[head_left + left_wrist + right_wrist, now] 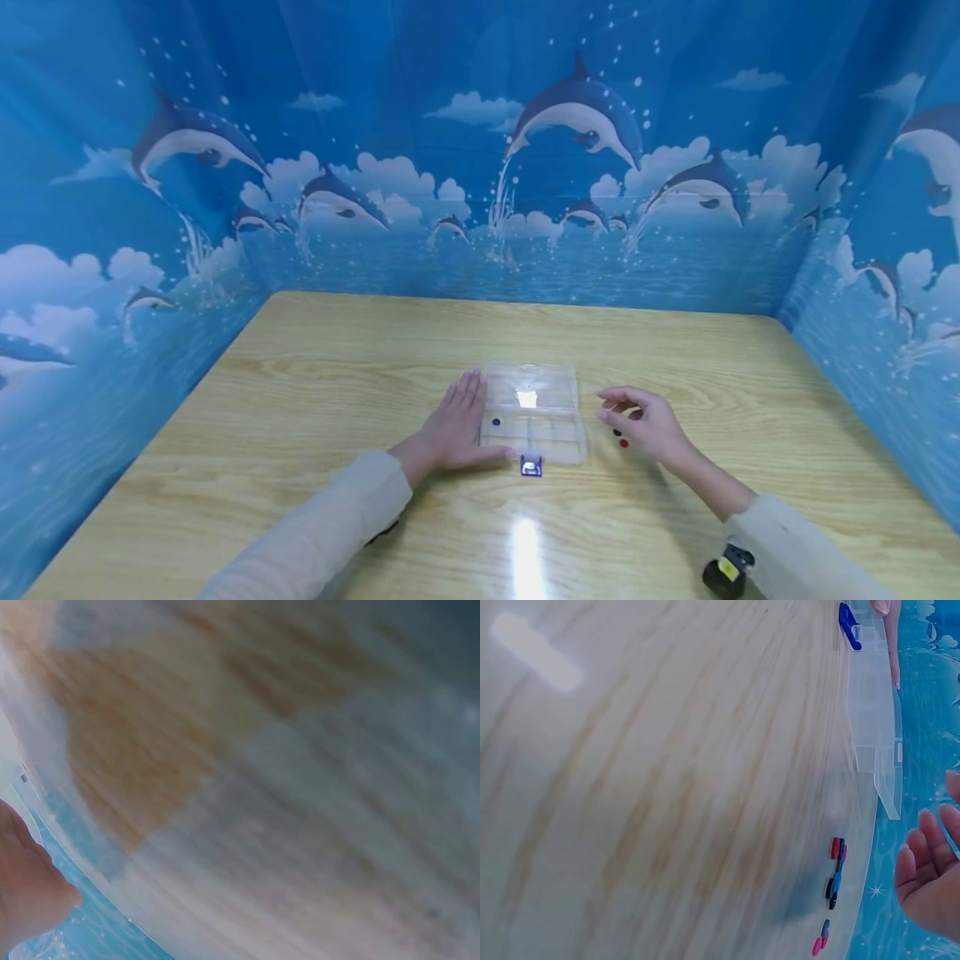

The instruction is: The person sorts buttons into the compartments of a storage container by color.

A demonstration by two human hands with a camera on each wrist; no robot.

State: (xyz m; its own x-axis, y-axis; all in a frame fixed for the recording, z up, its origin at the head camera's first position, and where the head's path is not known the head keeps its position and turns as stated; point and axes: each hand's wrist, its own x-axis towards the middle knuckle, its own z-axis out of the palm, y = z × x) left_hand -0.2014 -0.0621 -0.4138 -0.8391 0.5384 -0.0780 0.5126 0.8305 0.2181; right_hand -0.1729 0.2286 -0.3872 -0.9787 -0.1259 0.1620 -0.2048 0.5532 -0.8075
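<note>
1. Clear case (558,452) is lying on the worktop (337,358), roughly between the two hands; its lid (551,385) is standing open on the far side, the divided near half facing up.
2. Left hand (461,429) is resting along the case's left side, fingers extending straight and together, thumb reaching along the near edge; it is touching the case without gripping it.
3. Blue clip (531,467) is sitting at the near edge of the case, just beside the left thumb tip.
4. Dark round piece (496,422) is lying inside the near half, toward the left.
5. Right hand (641,421) is hovering to the right of the case, apart from it; fingers are bending loosely, with a gap showing between thumb and forefinger tips.
6. Black piece (617,432) and red piece (624,443) are lying on the worktop near that hand, close together. The right wrist view is showing small pieces in a broken line there, with red, pink, black and blue showing; overlap is making an exact count uncertain.
7. Pale sleeves (315,533) are covering both forearms; a dark device (726,572) with a yellow patch is sitting at the right cuff.
8. Blue curtain (405,275), printed with dolphins and clouds, is hanging behind and on both sides.
9. Left wrist view is mostly blurring.
</note>
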